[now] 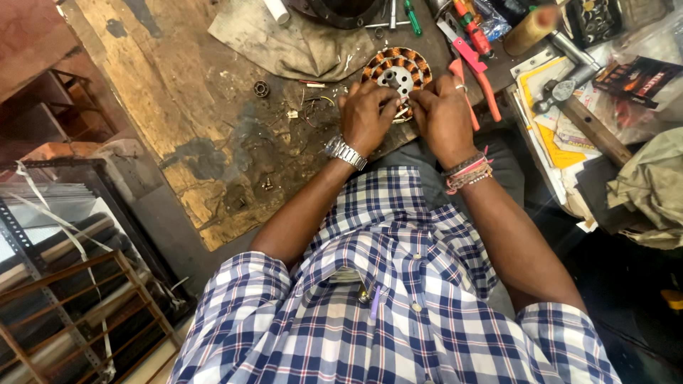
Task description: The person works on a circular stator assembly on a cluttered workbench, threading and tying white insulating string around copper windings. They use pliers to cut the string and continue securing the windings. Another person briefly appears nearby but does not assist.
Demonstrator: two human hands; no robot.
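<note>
worn wooden bench (178, 107) | grey cloth (299, 43); tools | metal rack (64, 284) beside

Both hands, left hand (366, 114) and right hand (442, 117), pinch the near edge of a round copper-wound metal stator (397, 71) lying on the worn wooden tabletop (192, 121).

Repair workshop, likely for electric motors. Evidence: scarred, stained wooden workbench (178, 121); copper-wound stator (398, 71) at 12 o'clock; greasy rag (299, 43) beside it; screwdrivers and red-handled tools (473, 53) at 1 o'clock; loose bearing (261, 88) and wire scraps at 11; metal rack (64, 284) of stacked stock at 8 o'clock.
</note>
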